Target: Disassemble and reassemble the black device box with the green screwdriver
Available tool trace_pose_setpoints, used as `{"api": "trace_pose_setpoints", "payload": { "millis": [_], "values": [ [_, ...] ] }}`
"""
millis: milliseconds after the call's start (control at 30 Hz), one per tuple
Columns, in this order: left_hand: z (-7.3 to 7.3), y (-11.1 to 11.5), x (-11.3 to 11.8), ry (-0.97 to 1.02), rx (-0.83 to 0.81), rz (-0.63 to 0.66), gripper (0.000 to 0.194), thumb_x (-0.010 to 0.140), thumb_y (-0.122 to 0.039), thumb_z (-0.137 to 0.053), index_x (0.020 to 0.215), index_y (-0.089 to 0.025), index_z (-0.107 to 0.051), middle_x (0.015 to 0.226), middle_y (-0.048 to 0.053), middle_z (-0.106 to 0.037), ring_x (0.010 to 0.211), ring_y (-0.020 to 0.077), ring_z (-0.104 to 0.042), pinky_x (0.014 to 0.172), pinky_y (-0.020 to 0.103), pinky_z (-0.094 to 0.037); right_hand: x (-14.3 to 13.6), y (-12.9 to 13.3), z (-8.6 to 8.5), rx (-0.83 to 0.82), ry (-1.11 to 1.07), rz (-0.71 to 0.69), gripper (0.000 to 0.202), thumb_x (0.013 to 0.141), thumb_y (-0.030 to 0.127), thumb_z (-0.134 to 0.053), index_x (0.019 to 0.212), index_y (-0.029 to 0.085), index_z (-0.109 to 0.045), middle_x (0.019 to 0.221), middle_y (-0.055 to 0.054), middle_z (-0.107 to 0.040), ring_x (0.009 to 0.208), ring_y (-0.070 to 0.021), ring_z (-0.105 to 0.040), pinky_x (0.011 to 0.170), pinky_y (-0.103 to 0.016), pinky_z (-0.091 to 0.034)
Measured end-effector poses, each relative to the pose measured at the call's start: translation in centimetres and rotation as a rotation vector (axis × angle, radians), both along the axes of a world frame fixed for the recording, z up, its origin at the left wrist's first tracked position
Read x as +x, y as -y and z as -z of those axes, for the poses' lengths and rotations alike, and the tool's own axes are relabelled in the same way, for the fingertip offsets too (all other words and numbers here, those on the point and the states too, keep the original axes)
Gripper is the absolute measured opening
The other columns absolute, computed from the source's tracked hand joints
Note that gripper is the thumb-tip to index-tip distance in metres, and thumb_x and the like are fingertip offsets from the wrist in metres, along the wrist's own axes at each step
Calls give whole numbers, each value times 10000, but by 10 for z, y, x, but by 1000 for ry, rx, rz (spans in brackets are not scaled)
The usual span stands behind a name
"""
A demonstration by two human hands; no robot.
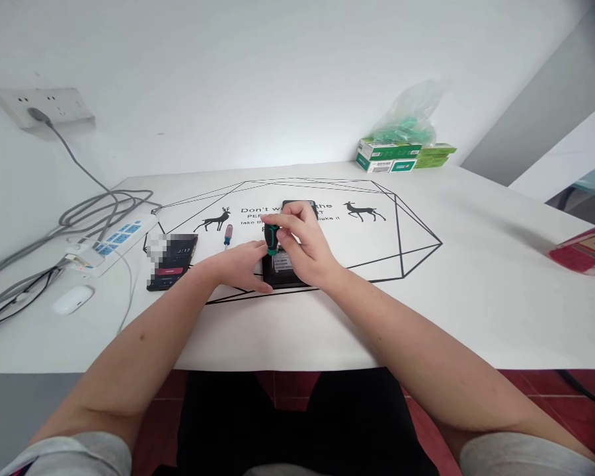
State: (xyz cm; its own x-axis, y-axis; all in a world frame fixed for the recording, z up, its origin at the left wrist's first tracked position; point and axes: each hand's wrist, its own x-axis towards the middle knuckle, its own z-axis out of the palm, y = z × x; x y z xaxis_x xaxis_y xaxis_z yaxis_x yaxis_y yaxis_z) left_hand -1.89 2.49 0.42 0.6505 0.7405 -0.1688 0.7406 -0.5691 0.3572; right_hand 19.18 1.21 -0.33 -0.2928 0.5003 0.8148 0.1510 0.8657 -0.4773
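A black device (281,277) with a white label lies on the white table mat in front of me. My right hand (305,244) is closed on a green and black screwdriver (271,239), which stands upright over the device's left part. The screwdriver's tip is hidden. At the device's left edge rests my left hand (245,266), fingers spread against its side and near the screwdriver. Behind my right hand a dark flat object (297,202) shows in part. A second screwdriver (229,235) with a red and blue handle lies to the left.
Left of my hands lie a phone (173,261), a white power strip (123,238) with tangled grey cables and a white earphone case (73,299). Green and white boxes (389,157) with a plastic bag stand at the back right. A red package (588,248) lies far right.
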Motion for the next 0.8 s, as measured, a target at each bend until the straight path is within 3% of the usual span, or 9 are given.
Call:
{"api": "trace_pose_setpoints", "payload": {
  "millis": [133,267,367,467,533,633,800],
  "values": [
    [0,0,-1,12,16,29,865,782,-594,-852,1521,-267,-545,1550,115,-619,1405,417,-598,1128,495,-547,0,1,-1,28,-12,3,371,1102,207,-396,1312,307,-684,1163,-90,-597,1121,-234,-620,961,-493,-613],
    [-2,2,-1,-19,15,4,923,790,-609,-840,1569,-252,-499,1594,127,-591,1445,421,-570,1142,482,-534,-3,0,1,-28,-60,-60,247,1097,372,-538,1295,276,-649,1241,-100,-693,1101,-222,-687,931,-443,-634],
    [-3,3,-1,-16,-3,4,961,796,-587,-822,1614,-259,-440,1646,127,-541,1474,397,-543,1157,476,-512,-4,0,4,-170,-82,-96,397,996,514,-719,1303,286,-611,1269,-90,-739,1109,-225,-754,1000,-454,-641],
    [-2,3,-1,-7,-21,18,907,794,-582,-815,1572,-256,-484,1594,128,-586,1428,393,-576,1129,478,-523,-6,1,7,-307,-134,-156,533,881,555,-845,1273,312,-577,1296,-76,-761,1179,-249,-784,1065,-487,-641],
    [-1,2,-1,-1,-24,11,883,784,-581,-821,1542,-250,-512,1552,131,-620,1385,400,-606,1091,479,-543,-7,3,7,-365,-165,-190,542,868,540,-858,1260,323,-553,1312,-70,-769,1188,-251,-794,1062,-495,-653],
    [-1,1,0,11,-15,5,913,769,-574,-838,1549,-240,-500,1557,143,-613,1393,414,-601,1095,488,-540,-8,6,5,-353,-155,-189,433,952,472,-769,1286,318,-540,1358,-82,-752,1198,-242,-793,1049,-489,-662],
    [1,0,-2,33,20,27,892,770,-582,-851,1528,-256,-513,1560,150,-607,1400,418,-597,1087,504,-549,-3,7,0,-115,-45,-86,360,1037,231,-535,1386,301,-593,1478,-114,-674,1364,-271,-679,1086,-527,-616]
  ]
}}
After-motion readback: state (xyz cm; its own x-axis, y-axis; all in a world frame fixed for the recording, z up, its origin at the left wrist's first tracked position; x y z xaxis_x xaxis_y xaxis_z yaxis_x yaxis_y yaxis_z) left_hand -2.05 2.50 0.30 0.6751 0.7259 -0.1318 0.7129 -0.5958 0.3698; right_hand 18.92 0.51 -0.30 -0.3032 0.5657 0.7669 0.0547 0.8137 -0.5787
